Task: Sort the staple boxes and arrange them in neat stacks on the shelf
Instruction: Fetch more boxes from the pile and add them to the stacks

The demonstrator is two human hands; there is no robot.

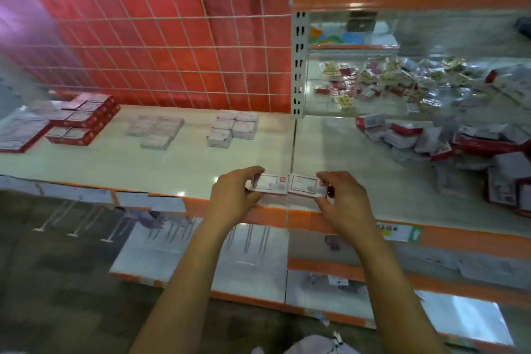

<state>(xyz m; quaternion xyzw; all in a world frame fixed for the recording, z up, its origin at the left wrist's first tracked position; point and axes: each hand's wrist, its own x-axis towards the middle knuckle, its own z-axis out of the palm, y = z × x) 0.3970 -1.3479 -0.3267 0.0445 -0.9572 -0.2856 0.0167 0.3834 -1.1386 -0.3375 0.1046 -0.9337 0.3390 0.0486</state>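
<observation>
Two small white-and-red staple boxes sit side by side above the front edge of the white shelf (172, 164). My left hand (232, 195) grips the left staple box (270, 183); my right hand (342, 195) grips the right staple box (304, 184). The boxes touch each other. On the shelf stand neat groups: red-sided boxes (83, 118) at far left, pale boxes (155, 129) in the middle, a white stack (232, 128) right of them. A loose heap of unsorted boxes (459, 144) lies at the right.
A wire grid over a red back panel (172, 46) closes the shelf's rear. A slotted upright post (298, 66) divides the bays. The right bay's upper shelf holds scattered small packets (388, 80). Lower shelves with hooks (201, 253) lie beneath.
</observation>
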